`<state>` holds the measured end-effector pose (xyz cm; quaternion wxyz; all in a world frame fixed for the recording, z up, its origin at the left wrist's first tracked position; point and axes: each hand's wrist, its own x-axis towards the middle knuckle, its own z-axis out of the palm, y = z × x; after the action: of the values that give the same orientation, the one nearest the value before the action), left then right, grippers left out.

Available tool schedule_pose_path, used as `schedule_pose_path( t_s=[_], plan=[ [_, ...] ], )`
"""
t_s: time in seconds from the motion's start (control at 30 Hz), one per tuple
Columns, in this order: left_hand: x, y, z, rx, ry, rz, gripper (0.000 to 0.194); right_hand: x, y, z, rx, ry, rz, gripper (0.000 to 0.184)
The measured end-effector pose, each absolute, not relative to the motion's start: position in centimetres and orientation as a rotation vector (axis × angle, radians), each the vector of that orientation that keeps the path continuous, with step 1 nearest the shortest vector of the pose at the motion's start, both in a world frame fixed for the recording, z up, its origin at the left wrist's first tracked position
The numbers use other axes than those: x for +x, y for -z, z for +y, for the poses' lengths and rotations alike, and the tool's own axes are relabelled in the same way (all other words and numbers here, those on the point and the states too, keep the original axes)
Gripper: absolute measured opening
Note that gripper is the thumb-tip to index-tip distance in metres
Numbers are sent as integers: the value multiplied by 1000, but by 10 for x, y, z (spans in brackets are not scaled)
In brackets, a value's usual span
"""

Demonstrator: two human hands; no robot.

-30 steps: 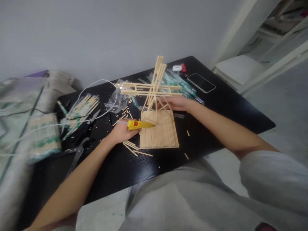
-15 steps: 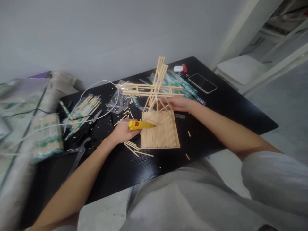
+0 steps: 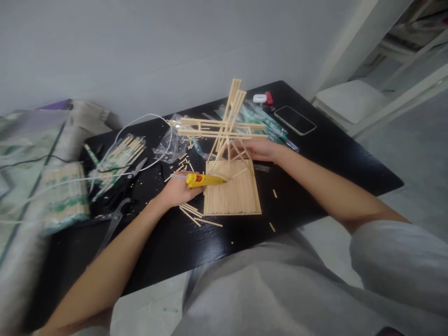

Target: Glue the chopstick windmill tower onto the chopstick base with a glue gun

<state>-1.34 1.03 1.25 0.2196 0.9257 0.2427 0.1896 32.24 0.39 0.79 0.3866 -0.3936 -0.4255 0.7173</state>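
My left hand [image 3: 179, 189] is closed around a yellow glue gun [image 3: 206, 180], whose tip points right over the flat base of a wooden stick model [image 3: 233, 198]. The model has a square base of sticks laid side by side, slanted stick legs, and crossed blades of paired sticks on top. Behind the legs is my right hand [image 3: 261, 150], reaching in from the right. Its fingers are partly hidden by the model, so I cannot tell whether they grip it. Short cut sticks [image 3: 192, 213] lie beside my left hand.
Scissors [image 3: 131, 179], pliers [image 3: 117, 217] and bundles of packaged sticks [image 3: 66, 196] lie on the left of the black table [image 3: 168, 252]. A white cable [image 3: 140, 116] loops across. Green-and-clear wrappers [image 3: 268, 123], a phone [image 3: 295, 120] and a white case [image 3: 259, 98] are at the back right.
The view has shifted very slightly. Both hands, the glue gun and the stick model keep nearly the same places.
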Motion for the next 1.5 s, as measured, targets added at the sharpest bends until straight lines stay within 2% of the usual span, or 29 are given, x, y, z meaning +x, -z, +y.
schedule_pose_path(
  t_s=[0.33, 0.67, 0.93, 1.2, 1.5],
  plan=[
    [-15, -6, 14, 2554, -543, 625, 13, 324, -5, 5, -1017, -1797, -1071, 22],
    [-14, -6, 14, 2531, -534, 650, 18, 322, -11, 1, -1067, -1753, -1085, 15],
    [-14, -7, 13, 2504, -526, 646, 17, 323, -11, -1, -1086, -1727, -1111, 18],
    [-14, -6, 13, 2524, -518, 661, 15, 324, -10, -1, -1074, -1738, -1073, 11],
    [-16, -4, 14, 2518, -487, 676, 14, 323, -17, -3, -1119, -1722, -1074, 20]
  ],
)
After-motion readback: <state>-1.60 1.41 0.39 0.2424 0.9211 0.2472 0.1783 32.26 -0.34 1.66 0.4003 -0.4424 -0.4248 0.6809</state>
